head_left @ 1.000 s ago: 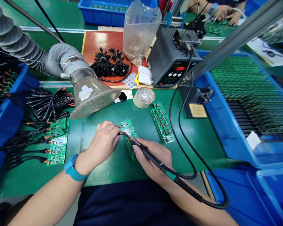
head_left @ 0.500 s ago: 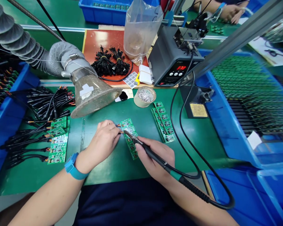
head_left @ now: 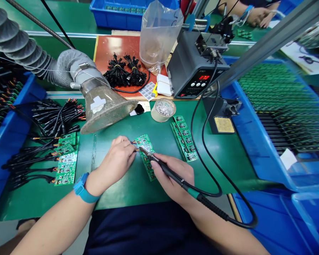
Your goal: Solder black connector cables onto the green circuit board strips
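A green circuit board (head_left: pixel 148 164) lies on the mat between my hands, with thin coloured wires at its upper left edge. My left hand (head_left: pixel 120 152) is closed at that edge, its fingers pinching a cable (head_left: pixel 136 150) whose wire ends meet the board. In my right hand (head_left: pixel 174 173) is a soldering iron (head_left: pixel 170 172), gripped like a pen. Its tip touches or hovers just over the board by the wire ends; which of these I cannot tell. Left of my hands lie boards with black cables attached (head_left: pixel 66 166). More bare boards (head_left: pixel 184 138) rest to the right.
A fume extraction hood (head_left: pixel 106 113) hangs above the left hand. Behind stand a solder pot (head_left: pixel 163 109) and a soldering station (head_left: pixel 196 67). The iron's cord loops on the right beside a stand with a sponge (head_left: pixel 223 125). Blue bins (head_left: pixel 255 156) flank the mat; another person's hands (head_left: pixel 259 16) show beyond.
My right hand and the soldering iron have shifted slightly left, and the iron's cord with them. The left hand keeps its grip on the cable.
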`<act>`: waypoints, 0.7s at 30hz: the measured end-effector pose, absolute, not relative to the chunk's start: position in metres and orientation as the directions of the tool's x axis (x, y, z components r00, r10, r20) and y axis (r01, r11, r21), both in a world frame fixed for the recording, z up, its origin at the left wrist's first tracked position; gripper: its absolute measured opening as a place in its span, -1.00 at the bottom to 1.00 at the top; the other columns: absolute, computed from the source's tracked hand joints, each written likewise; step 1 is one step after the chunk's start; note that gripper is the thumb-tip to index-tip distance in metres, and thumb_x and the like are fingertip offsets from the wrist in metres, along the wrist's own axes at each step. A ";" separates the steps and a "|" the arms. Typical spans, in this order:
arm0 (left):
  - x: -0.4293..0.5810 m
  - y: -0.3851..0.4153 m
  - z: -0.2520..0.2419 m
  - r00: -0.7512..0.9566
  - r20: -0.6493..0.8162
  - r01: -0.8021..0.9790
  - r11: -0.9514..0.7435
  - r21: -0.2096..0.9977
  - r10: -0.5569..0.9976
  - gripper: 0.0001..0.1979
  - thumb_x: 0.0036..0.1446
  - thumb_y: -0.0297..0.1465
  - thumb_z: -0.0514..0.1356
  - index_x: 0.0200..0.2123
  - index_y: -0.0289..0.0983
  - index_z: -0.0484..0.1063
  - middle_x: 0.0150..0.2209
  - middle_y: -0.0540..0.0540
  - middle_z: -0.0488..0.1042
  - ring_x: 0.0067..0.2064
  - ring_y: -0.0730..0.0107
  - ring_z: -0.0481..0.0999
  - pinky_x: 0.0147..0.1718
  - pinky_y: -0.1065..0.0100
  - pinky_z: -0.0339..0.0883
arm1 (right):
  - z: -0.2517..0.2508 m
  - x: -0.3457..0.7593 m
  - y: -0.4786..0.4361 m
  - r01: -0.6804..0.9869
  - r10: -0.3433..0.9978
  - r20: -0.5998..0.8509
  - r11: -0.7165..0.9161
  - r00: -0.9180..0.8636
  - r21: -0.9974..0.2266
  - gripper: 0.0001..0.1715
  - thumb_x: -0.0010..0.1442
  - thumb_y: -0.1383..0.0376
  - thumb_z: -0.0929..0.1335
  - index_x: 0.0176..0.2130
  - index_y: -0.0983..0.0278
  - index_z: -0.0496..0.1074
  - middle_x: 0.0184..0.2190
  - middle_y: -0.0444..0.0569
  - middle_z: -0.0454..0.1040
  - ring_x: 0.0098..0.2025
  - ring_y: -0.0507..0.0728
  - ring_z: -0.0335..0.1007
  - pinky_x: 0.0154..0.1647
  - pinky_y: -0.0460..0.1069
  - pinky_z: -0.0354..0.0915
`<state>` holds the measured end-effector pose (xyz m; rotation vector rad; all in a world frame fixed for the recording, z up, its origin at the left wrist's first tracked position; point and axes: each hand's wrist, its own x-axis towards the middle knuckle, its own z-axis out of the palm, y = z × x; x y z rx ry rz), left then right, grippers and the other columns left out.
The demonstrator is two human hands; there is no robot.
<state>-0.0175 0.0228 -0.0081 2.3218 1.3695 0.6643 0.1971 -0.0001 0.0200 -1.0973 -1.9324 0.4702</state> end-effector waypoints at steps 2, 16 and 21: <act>-0.017 0.023 -0.009 0.420 0.221 0.702 -0.469 0.536 0.880 -0.88 0.32 -0.49 0.19 -0.27 -0.30 0.54 -0.29 -0.17 0.52 -0.12 0.11 0.38 -0.13 0.11 0.31 | 0.020 0.197 0.000 0.509 0.834 0.486 0.547 -0.263 -0.664 -0.79 0.30 0.43 0.43 -0.04 0.30 0.54 -0.26 0.01 0.67 -0.27 0.12 0.65 -0.20 -0.04 0.58; -0.018 0.024 -0.010 0.430 0.233 0.693 -0.484 0.535 0.872 -0.84 0.34 -0.50 0.16 -0.29 -0.29 0.53 -0.31 -0.16 0.50 -0.13 0.13 0.37 -0.14 0.12 0.31 | 0.016 0.197 0.001 0.471 0.823 0.501 0.565 -0.268 -0.677 -0.78 0.31 0.44 0.43 -0.03 0.29 0.52 -0.26 0.00 0.67 -0.29 0.11 0.64 -0.22 -0.03 0.55; -0.018 0.023 -0.010 0.432 0.230 0.685 -0.483 0.546 0.872 -0.85 0.35 -0.50 0.16 -0.26 -0.29 0.53 -0.29 -0.16 0.49 -0.12 0.13 0.36 -0.13 0.11 0.31 | 0.017 0.197 0.001 0.477 0.821 0.498 0.568 -0.279 -0.671 -0.78 0.32 0.44 0.43 -0.02 0.28 0.51 -0.27 -0.01 0.67 -0.28 0.12 0.65 -0.23 -0.02 0.56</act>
